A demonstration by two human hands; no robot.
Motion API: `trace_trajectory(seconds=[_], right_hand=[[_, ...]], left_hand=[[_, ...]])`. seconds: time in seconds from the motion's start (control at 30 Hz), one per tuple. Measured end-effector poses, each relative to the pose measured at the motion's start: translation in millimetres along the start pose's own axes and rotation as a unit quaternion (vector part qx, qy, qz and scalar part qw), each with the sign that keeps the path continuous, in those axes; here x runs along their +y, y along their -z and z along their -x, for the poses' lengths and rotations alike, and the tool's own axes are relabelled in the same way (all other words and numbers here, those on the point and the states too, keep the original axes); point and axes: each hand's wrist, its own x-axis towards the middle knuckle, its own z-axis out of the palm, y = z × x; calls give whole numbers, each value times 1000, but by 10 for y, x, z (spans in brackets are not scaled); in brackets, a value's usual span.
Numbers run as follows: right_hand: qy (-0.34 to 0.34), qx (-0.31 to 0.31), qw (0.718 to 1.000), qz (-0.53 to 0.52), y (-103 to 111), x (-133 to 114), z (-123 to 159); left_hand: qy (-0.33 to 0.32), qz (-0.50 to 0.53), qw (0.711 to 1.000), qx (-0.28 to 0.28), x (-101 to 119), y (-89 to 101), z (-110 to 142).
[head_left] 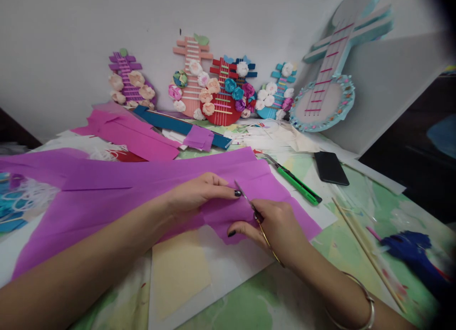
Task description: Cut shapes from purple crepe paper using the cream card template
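A wide sheet of purple crepe paper (107, 211) spreads across the table. My left hand (195, 194) pinches it near the middle, the thumb on top and the other fingers partly hidden beneath. In my right hand (278, 225) is a pair of scissors (257, 213), its narrow blades pointing up and left at the paper close to my left thumb. The right thumb stretches out to the left below the scissors. Under the paper lies a white board (235, 258) with a cream paper square (181, 273) on it.
A green utility knife (299, 185) and a black flat case (331, 168) lie to the right, near a wooden stick (366, 254) and a blue glue gun (409, 249). Pink paper (131, 132) is piled behind. Several paper lutes (223, 94) lean on the wall.
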Motion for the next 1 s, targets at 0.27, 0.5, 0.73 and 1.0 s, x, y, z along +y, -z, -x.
trace_trajectory(seconds=[0.27,0.5,0.73,1.0], right_hand=[[-19,5,1000,-19,5,22,-14],[-171,14,979,-108,70,127,-89],[-233,-26,930,-283,102,63,-111],[-160,-105,950,-247,96,80,-45]], left_hand=[[4,0,1000,-13,6,42,-19],[-11,-14,999,46,67,61,10],[-20,-27,998,46,52,57,-14],[-59,-31,997,38,44,84,-28]])
